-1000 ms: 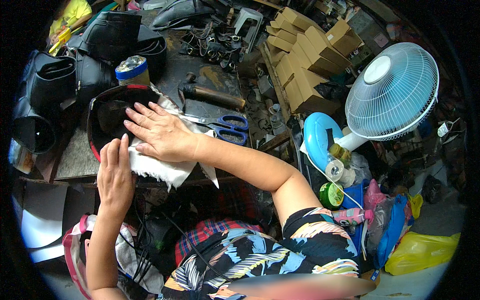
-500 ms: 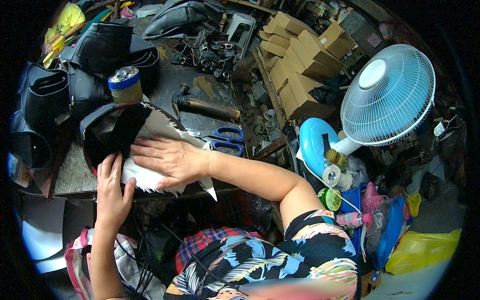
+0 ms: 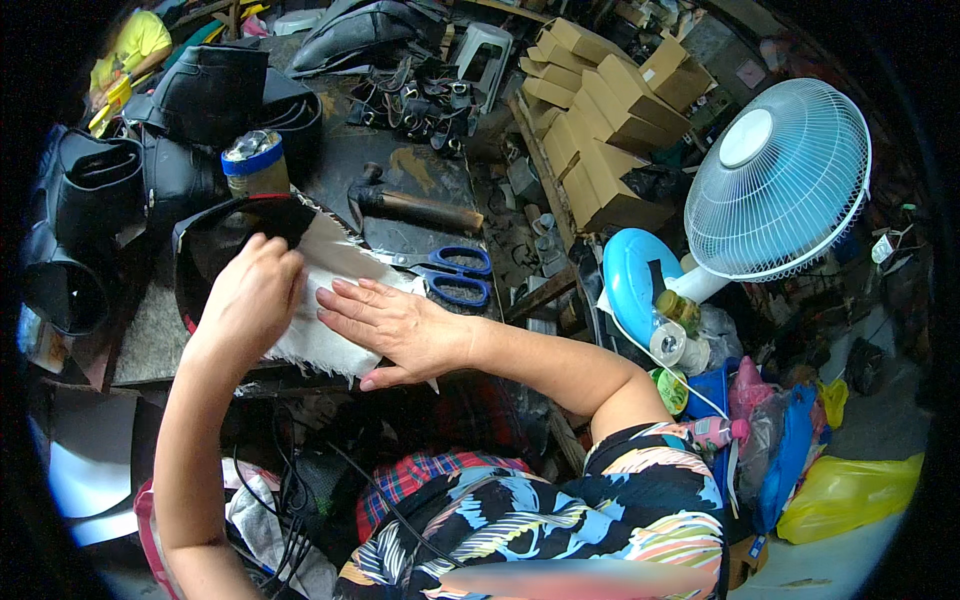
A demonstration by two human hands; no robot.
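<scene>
The white cloth (image 3: 328, 255) lies on the bench (image 3: 150, 345), its frayed lower edge at the bench's near side; all positions are given from this cloth. The right hand (image 3: 400, 328) rests flat on its right part, fingers extended, grasping nothing visible. The left hand (image 3: 252, 288) is at its left, fingers curled nearly closed over the dark piece (image 3: 208, 245) with a red edge; whether it pinches anything cannot be told.

Risks, in judgement: uneven pressure from the flat palm could crease the cloth or skew it against the dark piece. Loose threads could catch on the fingers and pull out. The scissors (image 3: 432, 268), just right of the cloth with blades toward it, could snag it or nick the right hand if either slides that way. The jar (image 3: 256, 172), just beyond the cloth, could be tipped by a push. The hammer (image 3: 420, 211), beyond and to the right, poses less concern.

Not verifiable: the left fingertips, the join between cloth and dark piece, and the scissor tips. Farther left, the black boots (image 3: 210, 88) overlap; beyond them, the person in yellow (image 3: 140, 40) is partly cut off.
</scene>
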